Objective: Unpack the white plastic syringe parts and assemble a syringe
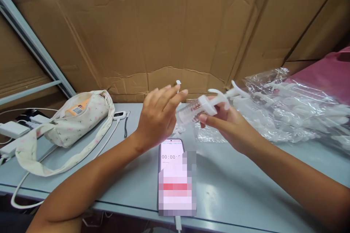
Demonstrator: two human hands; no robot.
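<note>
Right hand [231,125]: fingers gripping 1 clear syringe [193,111], tilted, above the desk [232,189] toward its back edge. Left hand [157,116]: fingers extended by the syringe's left end; cannot tell whether they grip. 1 phone [171,169] near front edge, middle. 1 clear bag of white parts [295,113] toward back right corner.

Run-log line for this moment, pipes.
right hand: holds clear syringe-like tube | left hand: near tube's end, grip unclear | phone: on table | plastic bag: frame right
</note>
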